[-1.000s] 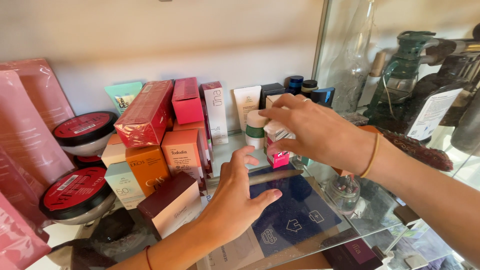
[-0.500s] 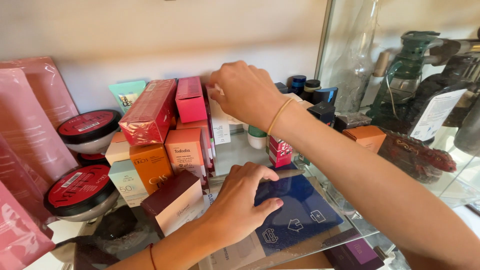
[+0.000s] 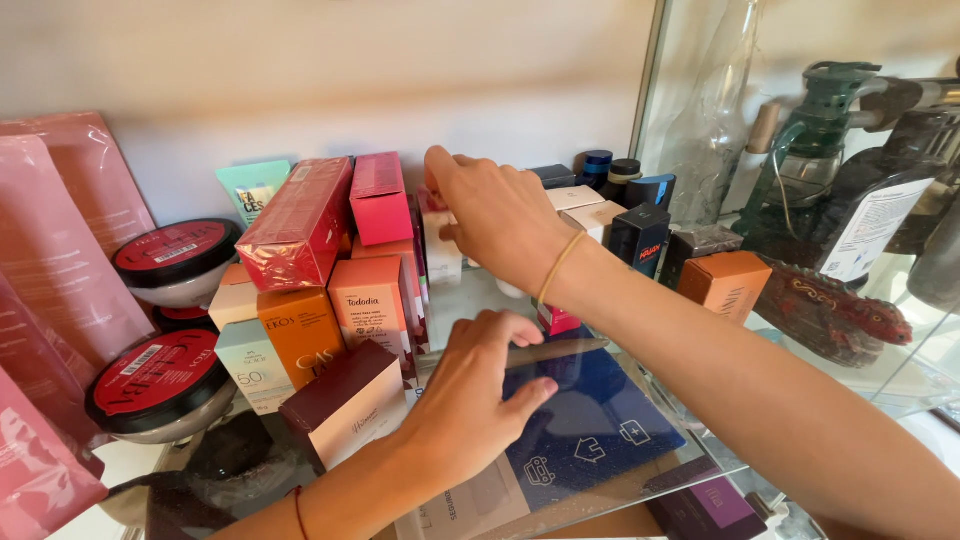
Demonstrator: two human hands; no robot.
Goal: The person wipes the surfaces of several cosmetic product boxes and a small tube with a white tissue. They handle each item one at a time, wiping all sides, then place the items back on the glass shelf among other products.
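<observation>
Glass shelf (image 3: pixel 640 440) against pale wall, crowded with boxes. Right hand (image 3: pixel 500 215), frame centre, pinches white box (image 3: pixel 442 250); left hand (image 3: pixel 470 400), fingers spread, presses blue booklet (image 3: pixel 600 420) below.

- Plain pale wall (image 3: pixel 300 70) behind, softly lit.
- Glass shelf (image 3: pixel 700 455), front edge near the bottom right corner.
- Upright glass pane (image 3: pixel 700 120) at the right side, daylight beyond.

glass shelf (image 3: pixel 640 425), cosmetic boxes (image 3: pixel 300 330), dark blue booklet (image 3: pixel 590 420)
</observation>
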